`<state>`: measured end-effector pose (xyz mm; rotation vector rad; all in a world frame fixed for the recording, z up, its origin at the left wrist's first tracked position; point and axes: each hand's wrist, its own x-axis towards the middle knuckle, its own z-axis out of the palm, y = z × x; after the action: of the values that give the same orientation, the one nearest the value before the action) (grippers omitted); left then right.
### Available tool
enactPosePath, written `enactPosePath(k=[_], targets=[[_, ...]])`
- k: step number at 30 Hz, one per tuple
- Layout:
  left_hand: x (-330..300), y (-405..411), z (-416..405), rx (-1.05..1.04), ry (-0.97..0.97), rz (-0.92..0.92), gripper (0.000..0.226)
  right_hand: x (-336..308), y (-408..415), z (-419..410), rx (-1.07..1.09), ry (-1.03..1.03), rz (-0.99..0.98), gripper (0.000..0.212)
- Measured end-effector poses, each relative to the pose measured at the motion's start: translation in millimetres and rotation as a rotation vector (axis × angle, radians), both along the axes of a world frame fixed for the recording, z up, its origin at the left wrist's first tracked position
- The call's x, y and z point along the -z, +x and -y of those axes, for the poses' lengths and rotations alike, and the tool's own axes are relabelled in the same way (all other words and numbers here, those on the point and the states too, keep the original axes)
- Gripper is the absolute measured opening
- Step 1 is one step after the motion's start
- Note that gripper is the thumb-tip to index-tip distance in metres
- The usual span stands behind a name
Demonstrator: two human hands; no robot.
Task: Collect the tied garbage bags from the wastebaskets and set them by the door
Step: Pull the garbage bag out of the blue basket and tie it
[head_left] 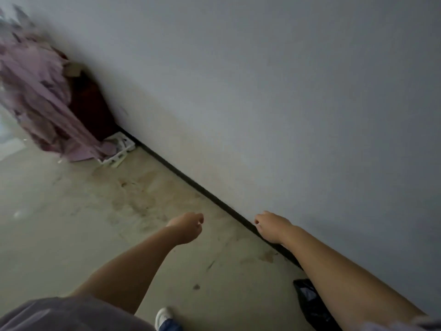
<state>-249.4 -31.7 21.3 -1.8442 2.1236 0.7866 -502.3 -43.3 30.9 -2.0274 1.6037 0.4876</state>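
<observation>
Where the tilted head view begins at its left edge, a blurred mass of mauve cloth hangs to the floor, partly covering a dark red object set against the wall. At the foot of the cloth, a white slatted plastic piece lies on the floor just beside the black skirting strip, which runs diagonally along the base of the wall. The floor is pale and marked with brown and dark stains near its middle. Further right, the left hand is extended forward above the floor, fingers curled loosely inward and holding nothing. The right hand is held out at a similar height, in front of the skirting strip; its fingers are likewise loosely curled, with nothing in its grasp. The two hands are apart from one another. Below them, at the lower edge, a white shoe toe stands on the floor. To the right, a black garbage bag lies on the floor beside the wall, partly hidden by the right forearm; whether it is tied cannot be told. Neither hand touches it.
</observation>
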Motion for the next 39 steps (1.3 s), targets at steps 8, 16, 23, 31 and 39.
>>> enactPosePath(k=[8, 16, 23, 31, 39], targets=[[-2, 199, -49, -0.28, 0.035, 0.029, 0.034, 17, 223, 20, -0.29, 0.028, 0.019, 0.032], [-4, 384, -86, -0.481, 0.029, 0.055, 0.035, 14, 436, 24, -0.492, 0.028, 0.022, 0.031], [4, 477, -69, -0.606, 0.031, 0.037, 0.035, 7, 547, 60, -0.69, -0.03, -0.05, 0.034], [2, 581, 8, -0.806, -0.023, 0.014, 0.034, 11, 659, 168, -0.861, -0.065, -0.073, 0.035], [4, 685, 78, -1.029, -0.078, -0.121, 0.025, 10, 792, 266, -0.999, -0.091, -0.034, 0.035]])
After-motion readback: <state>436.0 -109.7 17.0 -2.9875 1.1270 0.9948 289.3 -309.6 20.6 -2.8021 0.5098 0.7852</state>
